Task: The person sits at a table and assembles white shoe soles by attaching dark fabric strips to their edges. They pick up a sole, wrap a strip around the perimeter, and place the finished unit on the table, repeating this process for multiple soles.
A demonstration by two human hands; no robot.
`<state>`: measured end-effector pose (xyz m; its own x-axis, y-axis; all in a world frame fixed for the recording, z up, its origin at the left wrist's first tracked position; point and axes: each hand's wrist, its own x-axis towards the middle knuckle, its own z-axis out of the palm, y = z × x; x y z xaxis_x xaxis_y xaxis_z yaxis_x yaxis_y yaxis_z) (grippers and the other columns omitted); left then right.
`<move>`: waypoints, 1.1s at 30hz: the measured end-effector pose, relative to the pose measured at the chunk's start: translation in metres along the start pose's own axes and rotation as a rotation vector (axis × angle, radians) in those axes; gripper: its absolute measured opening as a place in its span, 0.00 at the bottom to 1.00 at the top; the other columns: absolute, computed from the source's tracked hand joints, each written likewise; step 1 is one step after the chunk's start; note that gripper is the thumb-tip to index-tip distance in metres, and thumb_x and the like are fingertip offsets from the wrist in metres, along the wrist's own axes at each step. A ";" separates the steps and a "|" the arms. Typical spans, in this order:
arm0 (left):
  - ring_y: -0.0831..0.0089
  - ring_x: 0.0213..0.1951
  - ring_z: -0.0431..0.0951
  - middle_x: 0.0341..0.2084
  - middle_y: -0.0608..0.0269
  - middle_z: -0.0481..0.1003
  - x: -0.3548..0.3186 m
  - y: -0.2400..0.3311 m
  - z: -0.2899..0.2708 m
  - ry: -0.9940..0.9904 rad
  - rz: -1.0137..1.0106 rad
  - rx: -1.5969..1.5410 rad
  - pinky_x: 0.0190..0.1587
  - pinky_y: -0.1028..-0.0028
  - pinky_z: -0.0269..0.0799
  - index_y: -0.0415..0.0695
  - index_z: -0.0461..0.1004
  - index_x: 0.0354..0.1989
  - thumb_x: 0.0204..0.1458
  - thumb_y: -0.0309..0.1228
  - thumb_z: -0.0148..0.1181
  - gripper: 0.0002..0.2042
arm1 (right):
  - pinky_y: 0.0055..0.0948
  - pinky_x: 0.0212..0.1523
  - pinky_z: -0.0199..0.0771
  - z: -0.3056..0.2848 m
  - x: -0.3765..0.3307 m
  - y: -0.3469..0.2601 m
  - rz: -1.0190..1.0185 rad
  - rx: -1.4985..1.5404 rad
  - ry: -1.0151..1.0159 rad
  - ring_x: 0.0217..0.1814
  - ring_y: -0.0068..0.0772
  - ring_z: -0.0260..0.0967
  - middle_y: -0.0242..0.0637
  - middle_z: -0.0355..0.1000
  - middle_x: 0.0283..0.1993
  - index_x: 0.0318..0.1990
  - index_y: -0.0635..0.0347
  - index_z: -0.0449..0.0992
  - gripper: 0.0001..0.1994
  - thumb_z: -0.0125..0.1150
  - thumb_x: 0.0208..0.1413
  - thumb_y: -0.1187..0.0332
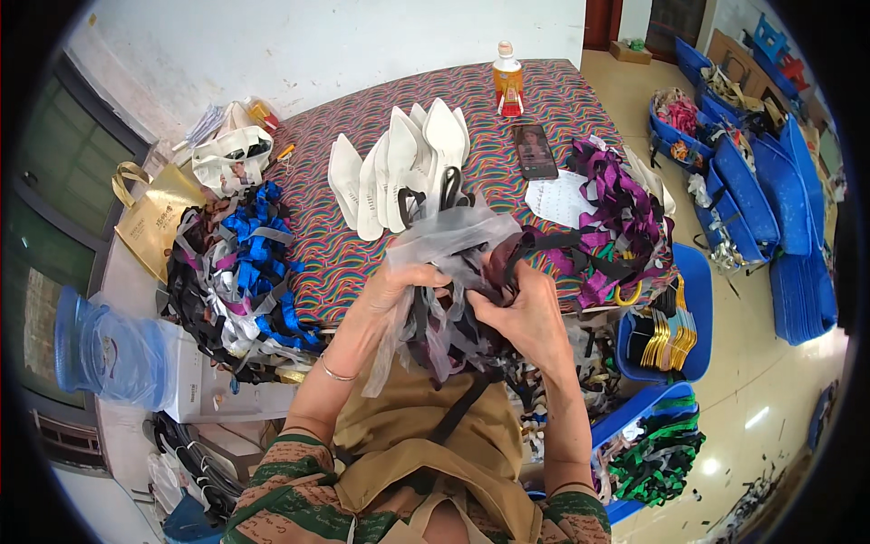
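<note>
In front of my body I hold a tangled bunch of straps, with translucent strips (449, 238) on top and dark black and purplish strips (444, 349) hanging below. My left hand (410, 283) is closed around the bunch's left side, the clear strips draping over its fingers. On the right side, my right hand (524, 308) pinches dark strips between thumb and fingers. Just beyond my hands, several white shoe-shaped insoles (399, 163) lie on the patterned tablecloth, black loops (449, 189) beside their near ends. A heap of shiny purple straps (621, 218) sits right of my right hand.
A bottle (508, 82), a phone (535, 152) and a white paper (560, 198) lie farther back on the table (344, 104). Blue and black straps (249, 272) pile at its left edge. Blue bins (696, 313) crowd the right; a water jug (113, 349) stands left.
</note>
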<state>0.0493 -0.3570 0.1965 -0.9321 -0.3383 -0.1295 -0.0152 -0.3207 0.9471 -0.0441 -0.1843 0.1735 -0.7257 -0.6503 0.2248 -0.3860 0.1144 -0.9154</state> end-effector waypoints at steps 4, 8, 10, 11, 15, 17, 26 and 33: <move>0.77 0.27 0.72 0.28 0.64 0.74 0.009 -0.007 -0.006 -0.055 0.029 0.174 0.28 0.76 0.68 0.34 0.70 0.48 0.36 0.20 0.61 0.24 | 0.30 0.29 0.69 0.001 -0.002 0.003 -0.122 -0.207 0.115 0.25 0.41 0.71 0.44 0.72 0.28 0.35 0.67 0.72 0.13 0.65 0.39 0.74; 0.77 0.32 0.75 0.33 0.62 0.76 0.010 -0.012 0.005 0.002 0.058 0.187 0.35 0.76 0.73 0.33 0.71 0.48 0.36 0.19 0.61 0.24 | 0.34 0.27 0.68 0.003 -0.006 -0.009 -0.239 -0.312 0.209 0.24 0.47 0.68 0.43 0.69 0.26 0.32 0.64 0.70 0.11 0.63 0.39 0.76; 0.76 0.33 0.76 0.34 0.61 0.76 0.012 -0.015 0.004 -0.010 0.019 0.112 0.38 0.75 0.73 0.33 0.70 0.48 0.37 0.19 0.60 0.23 | 0.35 0.26 0.68 0.004 -0.008 -0.008 -0.244 -0.300 0.223 0.24 0.48 0.67 0.43 0.69 0.26 0.32 0.64 0.69 0.11 0.63 0.38 0.76; 0.77 0.33 0.76 0.34 0.62 0.76 0.013 -0.017 0.001 -0.015 -0.014 0.069 0.38 0.75 0.73 0.33 0.70 0.49 0.38 0.19 0.61 0.24 | 0.36 0.26 0.68 0.004 -0.008 -0.006 -0.246 -0.271 0.228 0.24 0.48 0.68 0.42 0.68 0.27 0.32 0.64 0.69 0.12 0.64 0.38 0.76; 0.77 0.31 0.75 0.32 0.63 0.76 0.008 -0.023 0.001 -0.030 -0.037 0.095 0.37 0.75 0.73 0.34 0.65 0.53 0.39 0.21 0.62 0.27 | 0.37 0.26 0.67 -0.004 -0.008 -0.002 -0.267 -0.317 0.156 0.26 0.47 0.68 0.41 0.68 0.29 0.32 0.64 0.68 0.14 0.66 0.36 0.76; 0.77 0.31 0.75 0.32 0.63 0.76 0.005 -0.022 0.004 -0.005 -0.011 0.155 0.37 0.75 0.73 0.35 0.63 0.55 0.39 0.21 0.63 0.30 | 0.37 0.26 0.67 -0.012 -0.005 -0.002 -0.298 -0.351 0.141 0.26 0.47 0.68 0.41 0.68 0.29 0.32 0.64 0.68 0.14 0.67 0.37 0.76; 0.79 0.34 0.75 0.35 0.65 0.76 0.012 -0.025 0.004 0.098 -0.013 0.055 0.40 0.76 0.71 0.37 0.73 0.49 0.40 0.19 0.60 0.22 | 0.37 0.25 0.65 -0.026 -0.012 0.000 -0.282 -0.301 0.067 0.24 0.48 0.66 0.46 0.67 0.24 0.31 0.66 0.70 0.12 0.67 0.38 0.77; 0.79 0.32 0.73 0.32 0.65 0.75 0.019 -0.019 0.007 0.101 0.119 0.006 0.39 0.79 0.68 0.35 0.72 0.43 0.40 0.21 0.58 0.17 | 0.35 0.28 0.66 -0.026 -0.041 0.009 -0.157 -0.313 -0.033 0.25 0.50 0.67 0.48 0.69 0.25 0.35 0.67 0.71 0.14 0.65 0.37 0.80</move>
<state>0.0289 -0.3509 0.1784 -0.8860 -0.4614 -0.0451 0.0909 -0.2682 0.9591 -0.0330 -0.1369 0.1644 -0.6271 -0.7014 0.3388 -0.6507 0.2327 -0.7228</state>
